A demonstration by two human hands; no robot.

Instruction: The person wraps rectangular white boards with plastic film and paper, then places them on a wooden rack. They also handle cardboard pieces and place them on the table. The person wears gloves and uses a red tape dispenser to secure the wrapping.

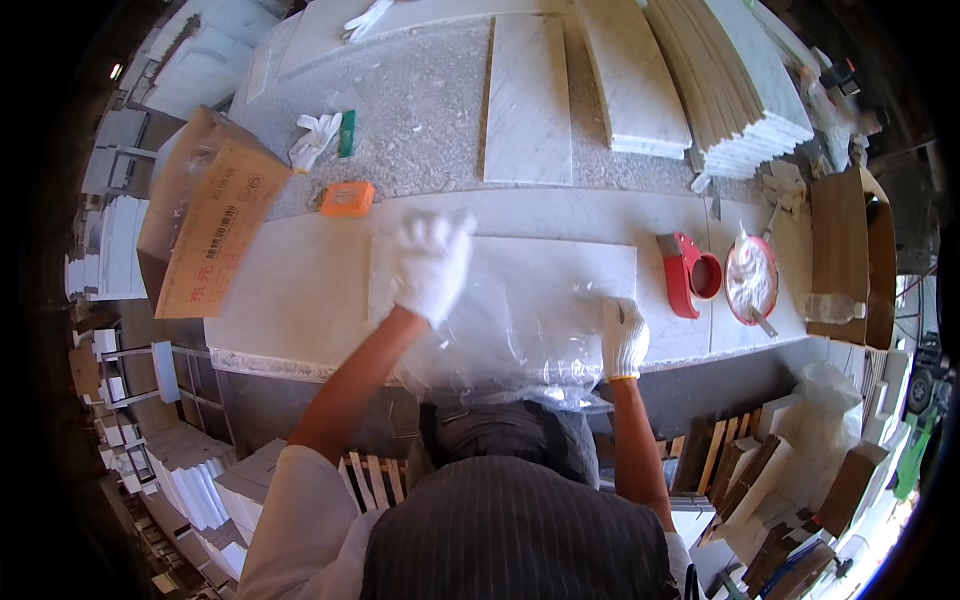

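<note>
A white marble-look slab lies flat on the work table in front of me, with a clear plastic bag spread over its near part and hanging over the table's front edge. My right hand, in a white knit glove, is closed at the slab's right end, gripping the edge of the plastic. Blurred by motion, my left hand in a matching glove is over the slab's left part, fingers spread. It holds nothing visible; whether it touches the plastic I cannot tell.
Right of the slab are a red tape dispenser and a red-rimmed bowl of white paste. An orange box, loose gloves and an open carton stand left. Stacked slabs fill the back right.
</note>
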